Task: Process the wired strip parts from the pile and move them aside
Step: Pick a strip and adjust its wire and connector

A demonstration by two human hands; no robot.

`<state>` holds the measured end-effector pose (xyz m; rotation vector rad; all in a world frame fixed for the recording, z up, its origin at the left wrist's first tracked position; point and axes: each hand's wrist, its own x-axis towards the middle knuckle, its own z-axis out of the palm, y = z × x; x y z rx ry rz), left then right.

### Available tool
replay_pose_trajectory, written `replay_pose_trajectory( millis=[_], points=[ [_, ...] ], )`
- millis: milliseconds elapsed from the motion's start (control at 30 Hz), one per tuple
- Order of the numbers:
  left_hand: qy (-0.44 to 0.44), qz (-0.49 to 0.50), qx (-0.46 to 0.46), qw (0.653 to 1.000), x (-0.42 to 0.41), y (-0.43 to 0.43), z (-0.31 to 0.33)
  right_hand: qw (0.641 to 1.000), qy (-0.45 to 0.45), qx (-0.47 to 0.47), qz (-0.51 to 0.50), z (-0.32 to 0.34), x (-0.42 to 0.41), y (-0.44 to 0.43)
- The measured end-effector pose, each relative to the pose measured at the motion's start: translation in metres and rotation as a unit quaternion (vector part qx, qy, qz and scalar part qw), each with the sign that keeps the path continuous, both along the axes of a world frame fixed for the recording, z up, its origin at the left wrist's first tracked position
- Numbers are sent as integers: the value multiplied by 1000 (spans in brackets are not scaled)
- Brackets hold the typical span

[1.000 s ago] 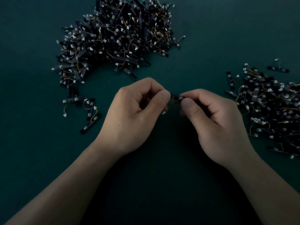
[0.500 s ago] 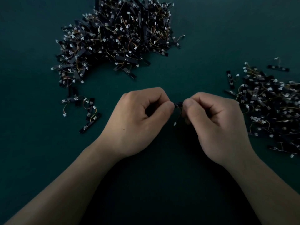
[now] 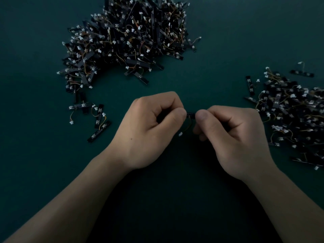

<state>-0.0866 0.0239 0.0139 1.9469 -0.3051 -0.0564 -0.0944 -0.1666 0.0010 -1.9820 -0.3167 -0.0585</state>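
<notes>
A small black wired strip part is pinched between my left hand and my right hand, just above the dark green table. Only its short middle section shows between the thumbs. Its thin wire curves down to a white connector that dangles below. A large pile of black strip parts with white connectors and orange wires lies at the back left. A second heap of the same parts spreads at the right edge.
A few loose strip parts lie scattered left of my left hand, below the big pile. Two single strips sit at the left fringe of the right heap. Dark green table surface separates the two piles.
Both hands have sunk toward me with the strip part. The part's white connector now hangs lower between the hands.
</notes>
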Motion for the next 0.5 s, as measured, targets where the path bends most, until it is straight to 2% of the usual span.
replay_pose_trajectory(
  millis=[233, 367, 500],
  points=[
    [-32, 10, 15, 999, -2, -2, 1, 1000, 5, 8, 1, 0, 0, 0],
    [-80, 30, 67, 994, -5, -4, 0, 1000, -1, 8, 6, -1, 0, 0],
    [-85, 18, 46, 995, -4, -3, -1, 1000, -9, 19, 11, -2, 0, -1]
  ],
)
